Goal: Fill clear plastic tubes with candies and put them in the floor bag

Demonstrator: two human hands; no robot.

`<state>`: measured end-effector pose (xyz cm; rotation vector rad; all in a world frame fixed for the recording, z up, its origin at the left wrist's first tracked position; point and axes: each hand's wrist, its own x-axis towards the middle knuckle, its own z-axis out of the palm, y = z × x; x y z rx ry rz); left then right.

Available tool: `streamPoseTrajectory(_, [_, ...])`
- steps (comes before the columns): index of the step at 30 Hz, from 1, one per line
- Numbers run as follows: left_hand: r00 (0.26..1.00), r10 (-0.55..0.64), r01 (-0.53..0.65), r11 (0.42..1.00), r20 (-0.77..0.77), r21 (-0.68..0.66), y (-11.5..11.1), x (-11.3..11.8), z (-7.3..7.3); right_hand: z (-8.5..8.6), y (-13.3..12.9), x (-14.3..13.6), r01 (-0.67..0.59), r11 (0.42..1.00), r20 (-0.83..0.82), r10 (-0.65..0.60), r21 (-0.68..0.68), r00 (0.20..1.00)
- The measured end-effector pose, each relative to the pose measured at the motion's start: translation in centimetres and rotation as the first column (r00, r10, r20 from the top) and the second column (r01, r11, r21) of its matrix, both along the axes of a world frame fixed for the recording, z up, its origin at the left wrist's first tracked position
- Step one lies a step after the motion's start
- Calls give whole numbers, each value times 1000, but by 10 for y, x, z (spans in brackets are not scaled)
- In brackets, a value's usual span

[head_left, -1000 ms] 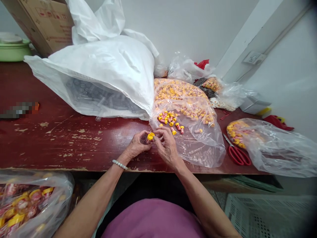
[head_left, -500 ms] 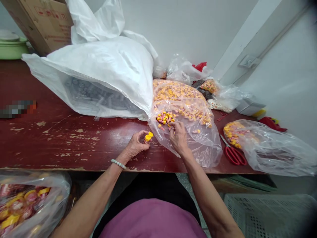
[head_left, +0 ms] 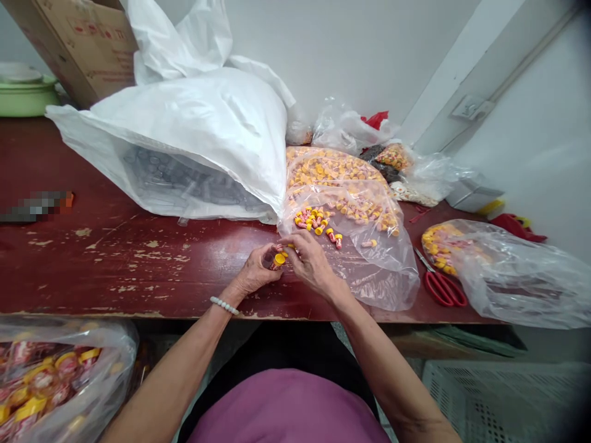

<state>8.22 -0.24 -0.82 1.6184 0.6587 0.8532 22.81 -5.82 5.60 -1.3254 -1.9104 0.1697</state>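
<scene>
My left hand is closed round small bottles with yellow caps; one yellow-capped bottle shows at its fingertips. A clear, see-through rim also shows inside its grip, partly hidden by the fingers. Beside it, almost touching, my right hand pinches another small yellow-capped piece, mostly covered by the fingers. Just beyond the right hand, a heap of small pink bottles with yellow caps lies on a clear plastic bag. A few single ones lie apart from the heap.
A white sack of clear plastic tubes lies open at back left. Red-handled scissors and another bag of yellow-capped pieces are at right. Below the table edge stand a bag of larger filled bottles and a plastic crate.
My right hand has moved left from the heap to my left hand, bringing a small yellow-capped piece. Two bottles now lie separately near the heap. My left hand has hardly moved.
</scene>
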Motion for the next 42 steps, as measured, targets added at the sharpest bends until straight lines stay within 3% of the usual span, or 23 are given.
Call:
streamPoseTrajectory(4, [1000,-8,8,1000,6,8,-1,0,3,-2,1,-7,-37,999,-10,36,-21,999])
streamPoseTrajectory(9, [1000,-11,11,1000,-22,7,-1,-2,1,-6,-2,-3,82,994,-76,-76,71,994])
streamPoseTrajectory(16, [1000,14,-14,999,-5,37,2,-1,-2,-10,-17,-25,117,993,200,-114,-2,973])
streamPoseTrajectory(19, [998,57,-57,998,-17,22,2,0,-1,-7,-16,-26,105,993,177,-96,-45,980])
streamPoseTrajectory(22, [996,75,-74,997,-50,8,0,1,-1,-7,-5,0,113,990,-19,-115,-86,993])
streamPoseTrajectory(24, [996,80,-80,997,-48,-7,-1,1,-1,-13,6,31,284,957,-83,-289,-62,954])
streamPoseTrajectory(27, [997,78,-79,997,-19,-20,-3,2,0,-31,22,85,579,813,44,-577,-59,815])
streamPoseTrajectory(29, [997,75,-75,997,-17,-14,-3,2,1,-44,28,113,628,764,102,-620,-150,778])
streamPoseTrajectory(32, [998,64,-64,998,-29,-8,-2,3,2,-54,29,131,624,752,90,-621,-213,779])
streamPoseTrajectory(35, [998,39,-39,999,-42,-13,-1,3,0,-48,21,115,632,744,21,-644,-217,765])
streamPoseTrajectory(36, [998,36,-36,999,-48,-11,0,3,-1,-44,18,103,608,766,-43,-628,-208,777])
streamPoseTrajectory(38, [997,47,-47,999,-60,4,1,2,-3,-33,11,70,489,857,-230,-515,-161,826])
streamPoseTrajectory(39, [996,53,-52,999,-65,13,1,1,-4,-28,8,52,379,917,-332,-397,-121,856])
streamPoseTrajectory(42, [998,30,-29,999,-57,12,2,1,-6,-20,6,9,203,979,-338,-199,-22,920])
